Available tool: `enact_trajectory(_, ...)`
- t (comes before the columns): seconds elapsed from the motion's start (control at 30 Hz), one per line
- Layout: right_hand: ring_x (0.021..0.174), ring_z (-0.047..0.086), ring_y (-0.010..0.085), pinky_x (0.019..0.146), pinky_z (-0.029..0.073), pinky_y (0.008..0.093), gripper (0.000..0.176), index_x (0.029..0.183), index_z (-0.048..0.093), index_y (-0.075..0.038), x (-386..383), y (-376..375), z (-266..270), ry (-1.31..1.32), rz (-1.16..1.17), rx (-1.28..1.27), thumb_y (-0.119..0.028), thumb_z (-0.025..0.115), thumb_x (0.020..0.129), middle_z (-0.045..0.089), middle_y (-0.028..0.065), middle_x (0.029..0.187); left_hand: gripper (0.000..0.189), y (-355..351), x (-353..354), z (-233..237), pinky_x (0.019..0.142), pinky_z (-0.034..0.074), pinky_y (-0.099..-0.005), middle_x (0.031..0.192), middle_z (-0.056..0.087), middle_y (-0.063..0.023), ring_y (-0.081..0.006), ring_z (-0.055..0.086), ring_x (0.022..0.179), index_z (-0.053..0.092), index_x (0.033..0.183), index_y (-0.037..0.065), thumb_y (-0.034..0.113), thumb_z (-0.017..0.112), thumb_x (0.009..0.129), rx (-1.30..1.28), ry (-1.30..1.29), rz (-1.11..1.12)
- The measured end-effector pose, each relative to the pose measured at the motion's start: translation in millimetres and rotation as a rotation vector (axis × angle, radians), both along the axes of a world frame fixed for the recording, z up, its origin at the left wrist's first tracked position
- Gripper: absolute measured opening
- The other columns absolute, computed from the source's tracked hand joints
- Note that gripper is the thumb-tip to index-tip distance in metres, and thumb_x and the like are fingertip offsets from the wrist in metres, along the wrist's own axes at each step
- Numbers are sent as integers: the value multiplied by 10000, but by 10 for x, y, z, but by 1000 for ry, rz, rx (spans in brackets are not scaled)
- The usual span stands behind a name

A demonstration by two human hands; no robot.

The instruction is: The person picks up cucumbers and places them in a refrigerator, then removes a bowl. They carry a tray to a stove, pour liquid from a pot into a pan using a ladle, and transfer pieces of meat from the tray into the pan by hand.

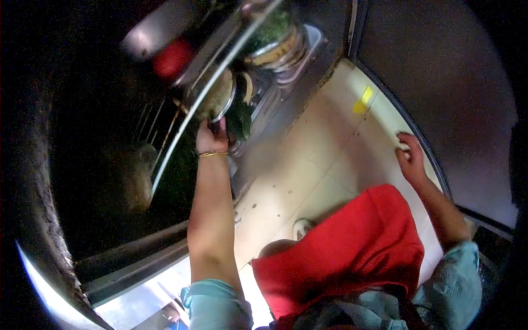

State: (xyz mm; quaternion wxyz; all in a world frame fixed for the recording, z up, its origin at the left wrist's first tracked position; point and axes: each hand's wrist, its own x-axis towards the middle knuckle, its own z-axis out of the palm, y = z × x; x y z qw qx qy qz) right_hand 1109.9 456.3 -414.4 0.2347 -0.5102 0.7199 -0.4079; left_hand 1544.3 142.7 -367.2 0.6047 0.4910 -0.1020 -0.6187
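Note:
My left hand (212, 138) reaches into a dark cabinet with shelves and grips the near edge of a round metal bowl (230, 98). Its thumb lies at the rim, while the other fingers are mostly hidden. Something pale and blurred fills the bowl. Dark green vegetables (240, 116) lie just right of it. Over the floor, close to the open door (440, 99), my right hand (411, 157) is half curled, with thumb and forefinger apart and nothing seen between them.
A shelf's pale front edge (190, 117) slants across above my left wrist. Stacked dishes (283, 52) stand farther right on a white tray (313, 37). A red round thing (173, 58) sits higher up. A yellow piece (363, 100) lies on the tiled floor (324, 143). Part of another hand (172, 313) shows at lower left.

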Motion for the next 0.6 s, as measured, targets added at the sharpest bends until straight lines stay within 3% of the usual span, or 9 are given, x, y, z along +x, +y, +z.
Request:
enact_trajectory(0.13, 1061, 535, 218, 799, 457, 308, 390, 1181, 512, -81, -111, 511, 788, 12, -162, 104, 12, 539, 804, 506, 98, 1230, 395, 65, -39, 4, 819, 537, -399, 1208, 562, -93, -244, 571, 1041, 524, 1207, 61, 340, 511, 929, 156, -207, -67)
enact_trajectory(0.27, 1027, 530, 354, 880, 435, 435, 397, 1123, 554, -83, -67, 817, 2708, 608, 153, -79, -11, 586, 735, 514, 190, 1168, 535, 484, 89, -85, 970, 427, -424, 1369, 405, -87, -260, 423, 1217, 390, 1349, 116, 419, 468, 915, 152, -66, -96)
enact_trajectory(0.3, 1071, 512, 350, 914, 413, 540, 433, 1080, 556, -113, -231, 1064, 3022, 916, 264, -183, -114, 691, 668, 504, 177, 1212, 558, 698, 10, 41, 998, 400, -420, 1397, 372, -84, -258, 391, 1247, 359, 1371, 126, 420, 465, 909, 166, -61, -155)
enact_trajectory(0.33, 1091, 494, 399, 935, 384, 583, 509, 1101, 541, -109, -177, 1119, 3557, 939, 266, -336, -178, 740, 637, 464, 189, 1261, 583, 914, -56, 163, 1026, 373, -416, 1425, 338, -81, -257, 359, 1278, 328, 1393, 135, 421, 461, 903, 184, -53, -218)
enact_trajectory(0.37, 1087, 481, 427, 942, 379, 565, 578, 1184, 482, -66, -301, 1233, 3898, 1049, 86, -397, -191, 715, 669, 440, 224, 1263, 551, 991, 135, -202, 1001, 391, -404, 1384, 389, -59, -231, 388, 1245, 362, 1370, 150, 420, 476, 903, 248, -39, -231)
enact_trajectory(0.43, 1111, 455, 441, 951, 374, 538, 675, 1285, 400, -21, -631, 1297, 4602, 1137, -188, -306, -238, 684, 712, 418, 257, 1261, 577, 1381, -101, 85, 1004, 378, -428, 1440, 307, -76, -245, 376, 1272, 314, 1397, 144, 425, 447, 911, 379, -137, -392)
enact_trajectory(0.53, 1124, 458, 369, 908, 403, 494, 732, 1301, 384, -14, -1122, 1241, 5192, 1082, -441, 326, -357, 670, 721, 434, 242, 1224, 583, 1929, -552, 896, 1020, 357, -435, 1461, 264, -98, -256, 373, 1285, 272, 1391, 57, 366, 430, 923, 648, -282, -547)
enact_trajectory(0.57, 1025, 522, 346, 842, 425, 469, 743, 1262, 428, -8, -1355, 1640, 4694, 873, -515, 458, -426, 673, 698, 517, 227, 1123, 408, 2303, -586, 1230, 925, 442, -391, 1258, 467, -107, -238, 503, 1112, 441, 1208, 22, 308, 462, 917, 600, -309, -616)
enact_trajectory(0.6, 880, 555, 367, 795, 431, 458, 646, 1136, 529, -3, -1428, 1583, 4684, 770, -491, 556, -420, 696, 671, 583, 206, 956, 269, 2477, -494, 1206, 777, 468, -349, 1035, 503, -74, -204, 522, 913, 480, 1060, 53, 276, 475, 911, 528, 193, -857)
